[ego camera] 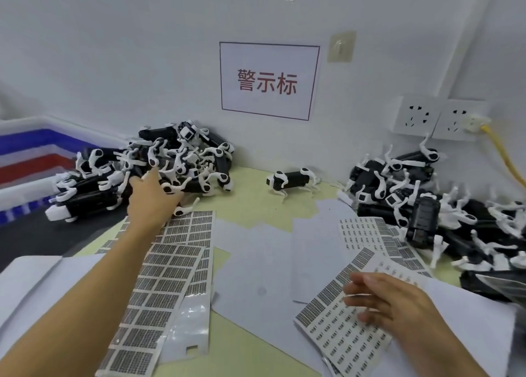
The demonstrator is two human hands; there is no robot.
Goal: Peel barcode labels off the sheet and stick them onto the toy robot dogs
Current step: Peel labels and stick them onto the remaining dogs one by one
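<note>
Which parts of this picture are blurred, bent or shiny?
Head view: the right hand has motion-blurred fingers; the left hand at the dog pile is sharper; the wide lens bows the wall and bin edge; glare lies on the empty liner; the label print is too soft to read.

Black-and-white toy robot dogs, grey-barcoded white label sheets, pale yellow table, red-lettered white sign, yellow cable, blue and red trays.
</note>
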